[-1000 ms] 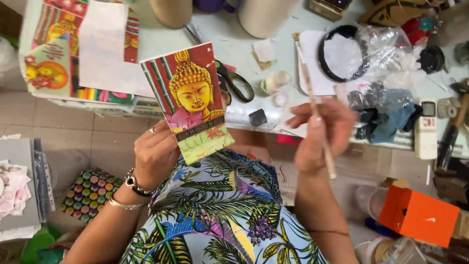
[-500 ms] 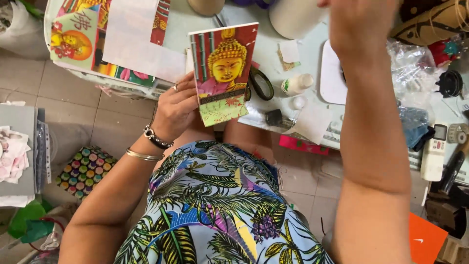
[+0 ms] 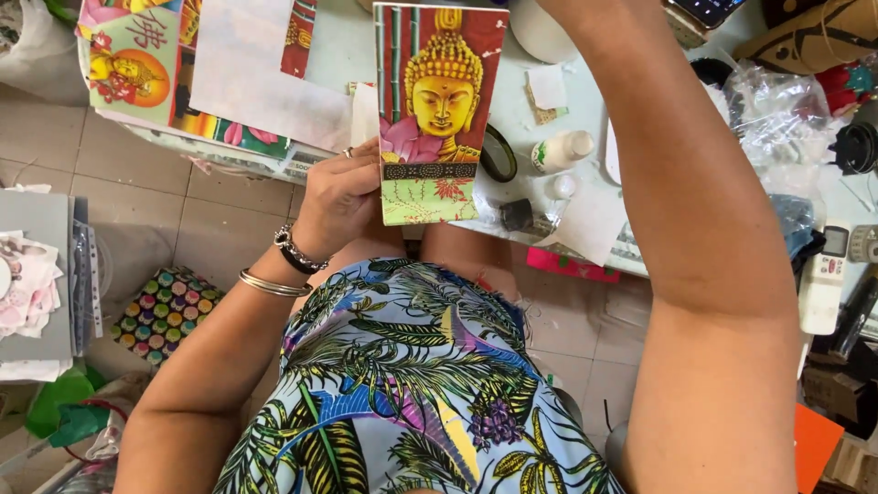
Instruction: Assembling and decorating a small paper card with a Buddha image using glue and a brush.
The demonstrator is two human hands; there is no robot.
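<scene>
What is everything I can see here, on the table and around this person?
Picture card: one, red and gold with a green base, held upright over the table edge.
Printed sheets: several, multicoloured, table's left end.
Tape roll: one, dark, right of the card.
Small bottle: one, white, lying beside the tape.
Plastic bags: a few, clear, table's right side.
Remote control: one, white, far right.
Patterned cushion: one, multicoloured dots, on the floor.
Left hand: grips the card's left edge.
Right arm: raised; its hand is out of view.
</scene>
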